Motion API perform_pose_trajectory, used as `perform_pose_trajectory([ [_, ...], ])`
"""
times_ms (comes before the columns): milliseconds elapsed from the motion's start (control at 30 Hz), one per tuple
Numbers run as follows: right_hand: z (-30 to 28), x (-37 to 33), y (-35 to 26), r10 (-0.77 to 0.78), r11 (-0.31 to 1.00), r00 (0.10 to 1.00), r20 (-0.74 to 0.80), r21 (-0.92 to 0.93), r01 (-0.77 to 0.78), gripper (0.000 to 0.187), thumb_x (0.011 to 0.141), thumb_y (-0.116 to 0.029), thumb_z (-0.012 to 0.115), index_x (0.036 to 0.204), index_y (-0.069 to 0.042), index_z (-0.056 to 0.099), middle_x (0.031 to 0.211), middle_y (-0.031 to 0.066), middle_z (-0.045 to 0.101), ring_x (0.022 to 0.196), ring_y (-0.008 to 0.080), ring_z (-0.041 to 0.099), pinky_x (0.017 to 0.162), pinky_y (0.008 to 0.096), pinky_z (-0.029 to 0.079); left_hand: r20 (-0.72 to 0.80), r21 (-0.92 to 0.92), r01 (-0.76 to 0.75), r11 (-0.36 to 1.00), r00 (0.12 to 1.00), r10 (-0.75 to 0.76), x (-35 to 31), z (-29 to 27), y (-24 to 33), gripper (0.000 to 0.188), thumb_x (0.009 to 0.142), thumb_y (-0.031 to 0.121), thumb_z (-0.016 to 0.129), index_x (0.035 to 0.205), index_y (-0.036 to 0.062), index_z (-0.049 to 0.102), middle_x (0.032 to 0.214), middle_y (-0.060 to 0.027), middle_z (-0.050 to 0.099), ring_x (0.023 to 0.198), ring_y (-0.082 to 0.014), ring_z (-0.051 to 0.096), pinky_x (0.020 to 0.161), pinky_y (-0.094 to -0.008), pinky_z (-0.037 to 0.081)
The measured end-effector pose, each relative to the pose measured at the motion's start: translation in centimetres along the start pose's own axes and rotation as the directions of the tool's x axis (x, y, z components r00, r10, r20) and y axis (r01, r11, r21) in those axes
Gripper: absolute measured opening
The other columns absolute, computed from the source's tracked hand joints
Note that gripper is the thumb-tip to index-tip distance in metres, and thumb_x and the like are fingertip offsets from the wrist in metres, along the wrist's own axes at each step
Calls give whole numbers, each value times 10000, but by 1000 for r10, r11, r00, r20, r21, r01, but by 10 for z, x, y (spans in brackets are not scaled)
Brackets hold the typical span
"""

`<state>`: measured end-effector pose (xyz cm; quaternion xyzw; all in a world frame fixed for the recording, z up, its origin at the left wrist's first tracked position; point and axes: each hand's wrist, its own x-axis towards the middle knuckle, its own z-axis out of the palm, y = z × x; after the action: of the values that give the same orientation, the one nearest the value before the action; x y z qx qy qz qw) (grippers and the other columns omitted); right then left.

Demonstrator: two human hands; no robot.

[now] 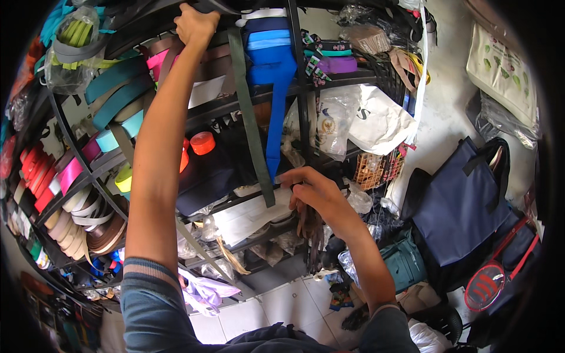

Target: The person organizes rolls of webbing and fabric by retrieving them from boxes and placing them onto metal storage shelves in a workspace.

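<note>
L hand grips shelf-top webbing up high; R hand pinches blue strap end w/ dark green strap beside.

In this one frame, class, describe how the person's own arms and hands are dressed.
Both forearms are bare, and the left hand and right hand wear no gloves. Blue-grey sleeves are pushed up, the left sleeve's cuff showing paler ribbed stripes. No watch or rings are visible.

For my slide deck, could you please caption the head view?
Left hand reaches the top shelf while right hand grips a hanging blue webbing strap.
</note>
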<state>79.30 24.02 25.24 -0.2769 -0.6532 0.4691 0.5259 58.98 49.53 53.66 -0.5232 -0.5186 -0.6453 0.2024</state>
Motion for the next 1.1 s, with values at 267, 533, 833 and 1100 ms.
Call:
perform_pose_trajectory([
  [267,-8,-18,16,110,994,994,-27,-14,-110,322,903,-210,486,1148,-7,534,1014,73,586,751,113,570,679,252,452,100,-165,26,986,995,-10,-18,-6,61,811,711,518,688,1253,-36,448,1251,-247,510,1160,-352,506,956,-391,416],
  [533,-18,-34,39,134,988,990,-47,81,-130,352,917,-244,498,1156,14,527,1042,94,579,796,137,574,712,263,458,116,-314,-124,941,979,168,-17,44,81,774,703,546,674,1220,-5,502,1211,-238,539,1114,-365,529,916,-403,436],
  [833,6,-58,47,162,948,986,29,274,-164,320,928,-215,504,1145,19,525,1009,76,591,817,122,554,737,260,438,106,-204,-285,937,945,310,2,115,67,751,722,607,611,1195,28,553,1208,-231,546,1094,-387,533,894,-428,441],
  [1100,15,-100,69,300,919,954,15,264,-293,319,933,-167,473,1175,39,500,1064,125,584,853,156,571,788,296,447,111,82,-81,993,991,72,-32,107,73,796,824,662,393,1357,70,375,1391,-190,389,1228,-395,417,1034,-421,326],
])
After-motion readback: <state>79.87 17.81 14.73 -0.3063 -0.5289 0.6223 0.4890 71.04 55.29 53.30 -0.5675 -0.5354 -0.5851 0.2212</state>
